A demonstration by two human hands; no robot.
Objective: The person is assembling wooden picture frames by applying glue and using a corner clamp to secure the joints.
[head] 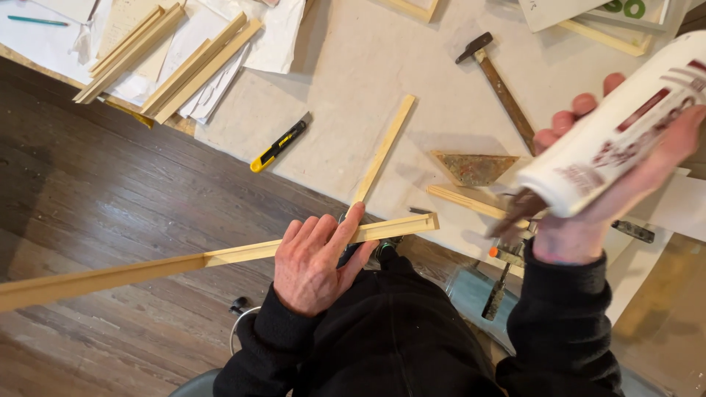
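My left hand (318,259) grips a long pale wooden moulding strip (147,268) that runs from the left edge to the table's front edge, its mitred end near the hand. My right hand (596,198) is wrapped around a large white glue bottle (614,136) with red print, tilted with its brown nozzle pointing down and left. The nozzle hangs above another short wooden strip (463,201) on the table. Both sleeves are black.
On the cloth-covered table (353,66) lie a hammer (500,84), a yellow utility knife (278,145), a triangular board piece (474,167), a loose strip (384,147) and stacked mouldings (198,70) on papers. Dark wood floor (110,198) lies to the left.
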